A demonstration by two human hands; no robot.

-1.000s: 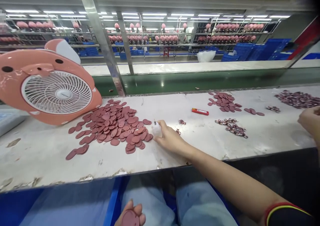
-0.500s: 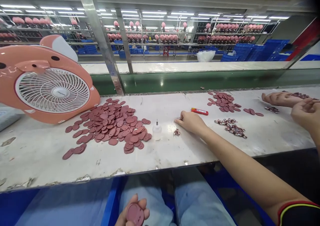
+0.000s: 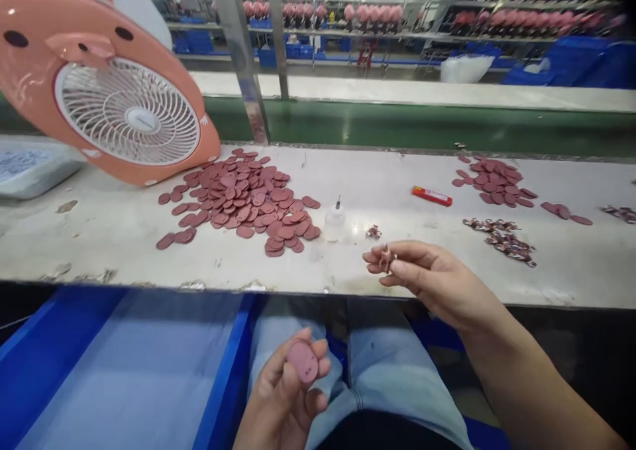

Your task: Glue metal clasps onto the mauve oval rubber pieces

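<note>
Low over my lap, my left hand (image 3: 285,397) is closed around a mauve-pink oval disc (image 3: 303,362) that has small holes in it. My right hand (image 3: 437,281), at the front edge of the table, pinches a small curled pinkish-brown piece (image 3: 386,259) between thumb and fingers. Just beyond it lies a little cluster of similar small pieces (image 3: 373,232). A clear bottle with a needle tip (image 3: 335,223) stands upright beside that cluster. To its left spreads a large pile of mauve-pink oval discs (image 3: 248,198).
An orange animal-shaped fan (image 3: 144,118) leans at the left, beside a tray (image 3: 50,178). A red packet (image 3: 431,196), more discs (image 3: 499,179) and patterned small pieces (image 3: 507,241) lie at the right. Blue bins (image 3: 228,370) sit below the table edge.
My right hand has come back from the table towards me, now with a small piece pinched in it. My left hand has risen with its disc. Another person's hands at the right have left view.
</note>
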